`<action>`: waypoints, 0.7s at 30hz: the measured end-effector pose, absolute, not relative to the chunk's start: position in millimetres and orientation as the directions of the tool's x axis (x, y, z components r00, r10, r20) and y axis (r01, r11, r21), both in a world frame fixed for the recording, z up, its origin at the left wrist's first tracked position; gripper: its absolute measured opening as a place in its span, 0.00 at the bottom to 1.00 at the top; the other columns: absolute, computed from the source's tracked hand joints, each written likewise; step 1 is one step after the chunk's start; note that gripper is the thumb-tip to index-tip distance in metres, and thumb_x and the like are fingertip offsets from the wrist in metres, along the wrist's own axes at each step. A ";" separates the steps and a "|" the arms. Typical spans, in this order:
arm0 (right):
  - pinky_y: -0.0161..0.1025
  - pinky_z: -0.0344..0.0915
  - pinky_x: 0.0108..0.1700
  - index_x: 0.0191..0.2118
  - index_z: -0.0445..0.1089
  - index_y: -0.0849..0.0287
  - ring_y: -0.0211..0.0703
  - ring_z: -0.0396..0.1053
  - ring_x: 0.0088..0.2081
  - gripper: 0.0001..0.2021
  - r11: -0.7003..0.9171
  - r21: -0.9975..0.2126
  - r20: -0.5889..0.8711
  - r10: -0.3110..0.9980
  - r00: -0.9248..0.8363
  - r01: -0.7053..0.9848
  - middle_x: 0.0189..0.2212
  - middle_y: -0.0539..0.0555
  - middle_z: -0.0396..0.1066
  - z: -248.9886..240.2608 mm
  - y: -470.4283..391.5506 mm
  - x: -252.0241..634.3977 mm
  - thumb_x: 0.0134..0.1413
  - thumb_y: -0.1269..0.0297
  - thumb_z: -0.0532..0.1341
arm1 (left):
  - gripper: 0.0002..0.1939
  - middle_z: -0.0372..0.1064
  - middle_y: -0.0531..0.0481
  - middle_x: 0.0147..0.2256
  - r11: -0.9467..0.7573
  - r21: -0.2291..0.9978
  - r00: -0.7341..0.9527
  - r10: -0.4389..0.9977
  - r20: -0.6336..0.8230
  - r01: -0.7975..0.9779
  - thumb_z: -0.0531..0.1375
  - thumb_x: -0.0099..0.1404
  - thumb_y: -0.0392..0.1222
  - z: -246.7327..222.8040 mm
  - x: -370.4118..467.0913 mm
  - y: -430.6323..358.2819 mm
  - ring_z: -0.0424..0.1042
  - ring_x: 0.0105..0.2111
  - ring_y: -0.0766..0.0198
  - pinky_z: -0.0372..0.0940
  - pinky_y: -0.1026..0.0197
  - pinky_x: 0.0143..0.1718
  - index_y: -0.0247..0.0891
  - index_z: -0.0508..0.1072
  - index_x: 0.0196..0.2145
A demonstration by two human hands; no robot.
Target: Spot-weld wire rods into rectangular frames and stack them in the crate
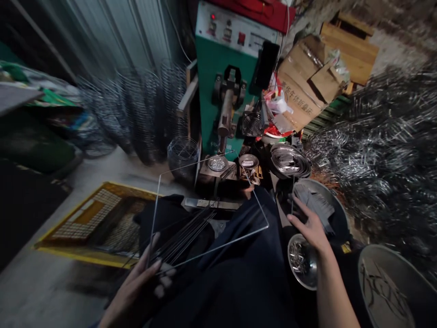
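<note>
We find the person's left hand (141, 277) closed on the near left corner of a four-sided wire frame (218, 247), which stands over the person's lap (239, 269) with its far corner toward the green machine (207, 91). We cannot tell whether that corner touches the machine. A bundle of thin rods (191, 234) runs from beside the left hand across the lap; we cannot tell whether the fingers also grip it. The right hand (312, 230) is on the right, thumb and forefinger apart, with a slim strip (292, 196) at the fingertips; whether it is gripped we cannot establish. Just beyond that hand we note a wide pan (342, 214) holding flat grey strips (316, 202), and, near it, a metal bowl (311, 269) of small shiny pieces (298, 257). Farther off lies a coil of metal band (290, 161). At the machine's foot we record a small dish (217, 170) of bright bits; a red lamp (213, 17) is lit on the panel. We observe a yellow crate (85, 258) on the floor at left, and a heap of tangled wire (385, 136) at far right.
</note>
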State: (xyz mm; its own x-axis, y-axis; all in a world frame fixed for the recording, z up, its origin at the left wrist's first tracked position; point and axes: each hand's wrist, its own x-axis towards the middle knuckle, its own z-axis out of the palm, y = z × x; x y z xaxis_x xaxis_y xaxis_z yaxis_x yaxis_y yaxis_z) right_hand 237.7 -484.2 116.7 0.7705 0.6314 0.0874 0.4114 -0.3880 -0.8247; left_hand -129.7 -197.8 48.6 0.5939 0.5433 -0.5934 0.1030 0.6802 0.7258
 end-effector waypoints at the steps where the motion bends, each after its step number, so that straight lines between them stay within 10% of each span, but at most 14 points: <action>1: 0.54 0.62 0.63 0.67 0.58 0.55 0.56 0.60 0.64 0.35 -0.378 -0.806 0.117 0.654 0.748 0.456 0.64 0.58 0.61 124.9 -481.0 232.5 0.57 0.53 0.65 | 0.60 0.76 0.46 0.27 0.675 0.732 0.606 0.546 -0.578 0.090 0.73 0.50 0.45 50.5 -124.5 -200.9 0.72 0.21 0.60 0.64 0.67 0.18 0.50 0.42 0.70; 14: 0.49 0.55 0.67 0.69 0.54 0.57 0.50 0.54 0.67 0.38 -0.190 -0.530 0.047 0.967 0.252 0.826 0.66 0.58 0.56 120.9 -404.6 168.9 0.54 0.62 0.66 | 0.55 0.77 0.46 0.28 0.639 0.765 0.689 0.520 -0.505 0.079 0.69 0.57 0.47 63.4 -93.8 -210.3 0.74 0.23 0.58 0.67 0.64 0.21 0.51 0.37 0.71; 21: 0.43 0.53 0.68 0.69 0.52 0.58 0.47 0.53 0.67 0.41 -0.012 -0.667 -0.014 1.000 0.003 0.745 0.66 0.58 0.56 100.4 -350.2 138.3 0.52 0.59 0.68 | 0.55 0.76 0.46 0.28 0.663 0.744 0.767 0.434 -0.472 0.083 0.67 0.60 0.46 50.1 -73.9 -222.0 0.76 0.24 0.56 0.68 0.62 0.24 0.46 0.34 0.71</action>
